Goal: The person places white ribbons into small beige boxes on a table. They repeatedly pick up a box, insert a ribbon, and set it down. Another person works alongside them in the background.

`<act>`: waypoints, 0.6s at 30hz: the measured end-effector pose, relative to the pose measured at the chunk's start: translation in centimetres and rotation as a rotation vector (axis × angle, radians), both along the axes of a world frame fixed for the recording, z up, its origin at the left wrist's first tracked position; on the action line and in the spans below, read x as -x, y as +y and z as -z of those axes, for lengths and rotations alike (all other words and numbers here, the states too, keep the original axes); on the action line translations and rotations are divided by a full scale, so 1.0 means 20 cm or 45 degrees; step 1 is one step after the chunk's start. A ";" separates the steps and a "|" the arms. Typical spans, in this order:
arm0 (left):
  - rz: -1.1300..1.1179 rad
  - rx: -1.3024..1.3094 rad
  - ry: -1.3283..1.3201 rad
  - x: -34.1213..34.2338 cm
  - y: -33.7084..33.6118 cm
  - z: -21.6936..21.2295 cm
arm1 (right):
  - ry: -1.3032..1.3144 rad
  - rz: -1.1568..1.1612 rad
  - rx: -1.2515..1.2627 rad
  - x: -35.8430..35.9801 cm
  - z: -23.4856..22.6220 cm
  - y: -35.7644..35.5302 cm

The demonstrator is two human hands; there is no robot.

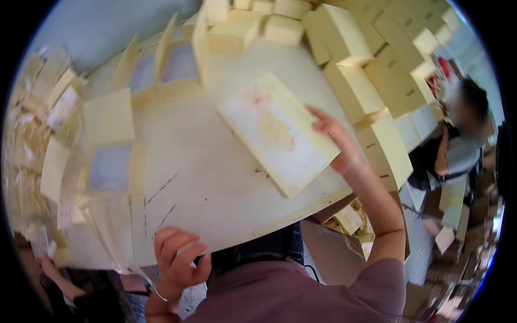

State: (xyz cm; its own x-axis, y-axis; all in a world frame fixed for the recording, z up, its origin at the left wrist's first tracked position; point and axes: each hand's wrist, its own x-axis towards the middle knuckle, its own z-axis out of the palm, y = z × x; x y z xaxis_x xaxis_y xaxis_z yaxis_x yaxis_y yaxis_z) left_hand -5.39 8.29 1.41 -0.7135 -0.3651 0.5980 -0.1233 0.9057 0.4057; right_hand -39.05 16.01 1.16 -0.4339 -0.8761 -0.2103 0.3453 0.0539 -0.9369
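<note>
A pale wooden counter (215,177), scored with a few dark scratches, fills the middle of the view, in a cluttered workroom crowded with cream-coloured cardboard.

The right hand (336,142) is stretched out over the counter, and its grip is closed on the far right edge of a flat rectangular box (277,132), fingers laid over the top and the thumb hidden below. The box is cream with a faded pink and tan print on its lid, and it is seen lying askew near the counter's right edge, its lower corner close to the rim.

The left hand (177,258) is curled at the near edge of the counter, its fingers bent inward around a small pale piece that cannot be made out. A thin bracelet (160,294) is worn at that wrist.

Further out, stacks of closed cream boxes (366,81) are piled along the right and far sides of the counter. Unfolded box blanks with bluish window panels (110,167) are spread along the left and the far left. Loose paper pieces (27,107) are heaped beyond the left edge. Another person (463,140) is seated at the right, beyond the stacks.
</note>
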 end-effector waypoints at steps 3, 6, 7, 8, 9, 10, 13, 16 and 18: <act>-0.065 -0.054 -0.065 0.09 -0.06 -0.08 | -0.153 -0.288 -0.069 -0.16 0.06 -0.10; -0.235 -0.102 -0.218 0.18 -0.12 -0.12 | -0.139 -0.229 -0.015 -0.36 0.07 -0.13; -0.285 -0.073 -0.298 0.22 -0.15 -0.14 | -0.138 -0.146 0.018 -0.43 0.08 -0.12; -0.275 -0.160 -0.354 0.24 -0.17 -0.14 | -0.144 -0.111 0.100 -0.50 0.12 -0.12; -0.270 -0.250 -0.409 0.25 -0.18 -0.13 | -0.024 -0.201 0.161 -0.55 0.13 -0.10; -0.252 -0.346 -0.453 0.26 -0.19 -0.13 | 0.107 -0.282 0.218 -0.59 0.14 -0.07; -0.202 -0.262 -0.652 0.28 -0.27 -0.17 | 0.622 -0.436 0.143 -0.51 0.12 -0.01; -0.247 -0.385 -1.126 0.39 -0.26 -0.30 | 0.796 -0.313 0.099 -0.44 0.09 -0.07; -0.353 -0.166 -1.285 0.48 -0.24 -0.26 | 0.779 -0.208 0.124 -0.46 0.08 -0.15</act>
